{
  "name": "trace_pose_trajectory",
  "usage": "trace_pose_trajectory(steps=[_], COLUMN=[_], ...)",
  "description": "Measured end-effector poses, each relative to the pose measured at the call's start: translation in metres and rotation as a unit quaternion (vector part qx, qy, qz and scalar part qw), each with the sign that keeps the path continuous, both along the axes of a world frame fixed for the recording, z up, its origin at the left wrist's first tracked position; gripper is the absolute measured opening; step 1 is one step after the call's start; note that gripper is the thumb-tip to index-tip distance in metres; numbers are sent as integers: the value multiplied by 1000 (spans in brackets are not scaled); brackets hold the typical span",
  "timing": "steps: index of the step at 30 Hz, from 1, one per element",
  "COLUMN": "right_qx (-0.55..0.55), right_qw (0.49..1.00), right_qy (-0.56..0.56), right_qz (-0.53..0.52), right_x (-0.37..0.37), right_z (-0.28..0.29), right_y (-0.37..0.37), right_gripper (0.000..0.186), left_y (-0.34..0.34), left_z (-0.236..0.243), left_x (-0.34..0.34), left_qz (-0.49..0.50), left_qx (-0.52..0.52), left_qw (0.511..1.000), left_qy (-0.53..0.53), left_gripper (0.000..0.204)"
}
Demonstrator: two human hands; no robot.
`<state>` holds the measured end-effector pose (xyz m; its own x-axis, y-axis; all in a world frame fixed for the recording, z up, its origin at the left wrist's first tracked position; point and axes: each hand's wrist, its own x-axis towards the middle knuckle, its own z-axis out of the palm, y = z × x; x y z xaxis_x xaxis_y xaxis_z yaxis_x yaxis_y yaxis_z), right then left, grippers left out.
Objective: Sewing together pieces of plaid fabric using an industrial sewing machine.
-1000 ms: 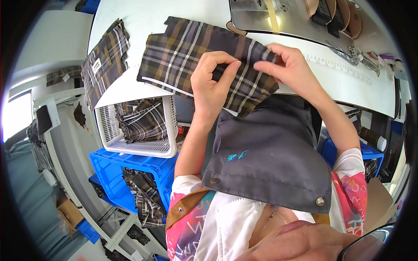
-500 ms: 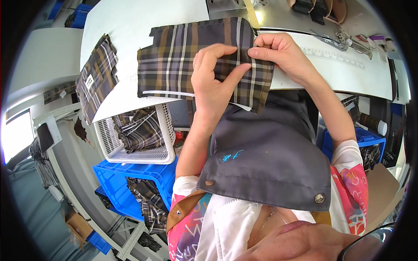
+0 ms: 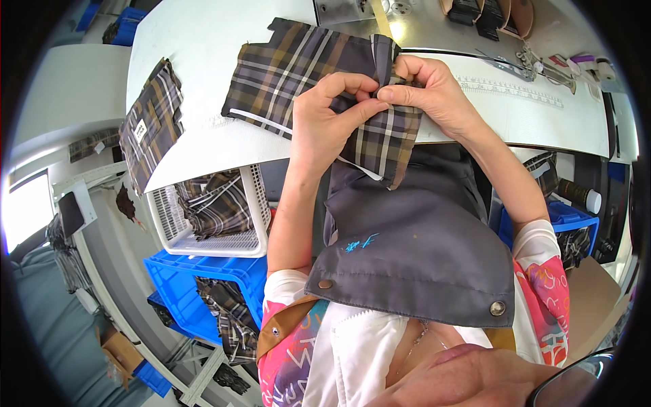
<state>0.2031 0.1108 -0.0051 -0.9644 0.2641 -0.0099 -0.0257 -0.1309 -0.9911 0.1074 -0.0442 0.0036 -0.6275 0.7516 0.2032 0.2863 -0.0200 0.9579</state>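
A brown, black and white plaid fabric piece (image 3: pixel 285 74) with a white strip along its lower side lies across the white worktable (image 3: pixel 190 41), partly over its front edge. My left hand (image 3: pixel 324 119) is on its middle, thumb and index closed on the cloth. My right hand (image 3: pixel 437 98) pinches a folded-over flap near the fabric's right end, its thumb touching near my left fingertips. A second stack of plaid pieces (image 3: pixel 150 125) with a white label lies at the table's left edge.
A white basket (image 3: pixel 258 210) and a blue crate (image 3: pixel 169 278) below the table's left side hold plaid pieces. Another blue crate (image 3: pixel 576 214) is at right. Behind are a steel machine bed (image 3: pixel 427 30), a clear ruler (image 3: pixel 508 91) and scissors (image 3: pixel 502 64).
The fabric has swung, its left part moving up and away, and its right end is now folded upright. My left fingers have moved right and closed on it beside my right fingers.
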Motion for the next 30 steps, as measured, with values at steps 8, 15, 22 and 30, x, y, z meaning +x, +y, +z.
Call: trace_pose_trajectory(steps=[8,15,22,30], right_qx=[-98,134,194,32], right_qw=[989,955,944,972], right_qy=[79,209,161,114], right_qz=[-83,-164,-212,-205], right_x=[-2,-21,-23,-27], right_z=[0,9,11,-2], right_y=[-3,-42,-43,-50], right_gripper=[11,13,9,12], left_y=[-3,-6,-12,-4], left_z=[4,-9,-6,-10], left_x=[-2,-6,-5,-3], left_qz=[110,20,65,125], left_qx=[79,252,313,328], left_qw=[990,888,844,900], left_qy=[-33,-383,-430,-260], left_gripper=[11,13,10,10])
